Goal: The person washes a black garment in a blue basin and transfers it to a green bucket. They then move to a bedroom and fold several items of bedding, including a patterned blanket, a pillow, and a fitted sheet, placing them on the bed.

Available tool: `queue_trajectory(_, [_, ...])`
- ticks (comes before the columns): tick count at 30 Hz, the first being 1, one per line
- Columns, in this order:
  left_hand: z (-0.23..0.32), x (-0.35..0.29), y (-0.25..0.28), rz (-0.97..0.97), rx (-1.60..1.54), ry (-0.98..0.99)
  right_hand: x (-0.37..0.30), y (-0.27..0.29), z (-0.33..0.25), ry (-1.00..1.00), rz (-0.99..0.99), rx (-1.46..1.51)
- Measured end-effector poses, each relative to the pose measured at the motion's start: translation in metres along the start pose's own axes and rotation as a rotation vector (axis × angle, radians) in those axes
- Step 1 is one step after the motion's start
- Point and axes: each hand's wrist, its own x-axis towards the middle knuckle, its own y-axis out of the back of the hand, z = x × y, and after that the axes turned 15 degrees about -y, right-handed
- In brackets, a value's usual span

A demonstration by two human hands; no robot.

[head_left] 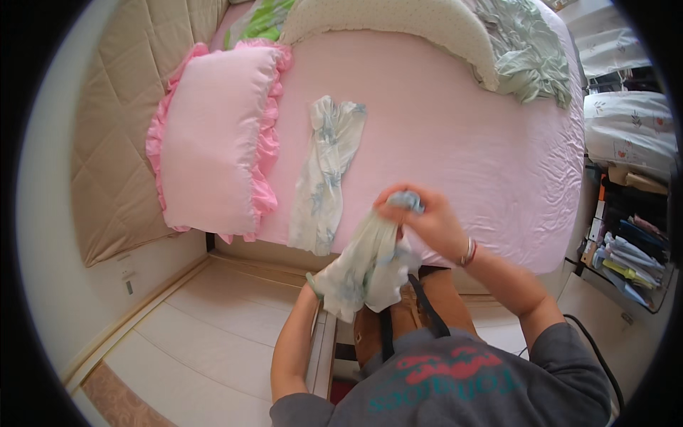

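Observation:
My right hand [421, 215], with a silver bracelet at its wrist, is closed round the bunched top of a thin pale garment [366, 267] with a blue-green leaf pattern. The garment hangs in front of me at the near edge of the bed, its lower part loose and wrinkled. My left forearm [297, 331], with a green bangle at the wrist, reaches up to the cloth. The cloth hides my left hand, so its fingers do not show. A pair of pale trousers [320, 181] in a similar pattern lies on the bed just beyond.
The bed has a pink sheet [427, 107]. At left lies a pink pillow [213, 139] with ruffled edges. A curved cream cushion [398, 16] and a crumpled pale green cloth [530, 57] lie at the far side. A crowded shelf rack [597, 235] stands on the right.

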Motion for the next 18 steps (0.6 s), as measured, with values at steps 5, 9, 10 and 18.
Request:
queue_trajectory(5, [-0.061,0.022,0.083,0.413,-0.112,0.014,0.135,0.062,0.099,-0.144,0.145,-0.008])
queue_trajectory(9, [-0.069,0.052,0.138,0.533,0.223,-0.126,0.244,0.085,0.162,-0.199,0.239,0.061])
queue_trajectory(10, [-0.068,0.063,0.148,0.547,0.364,-0.181,0.271,0.087,0.166,-0.216,0.289,0.031])
queue_trajectory(18, [-0.062,0.145,0.089,0.317,1.564,-0.692,0.36,0.135,0.167,-0.139,0.428,-0.01])
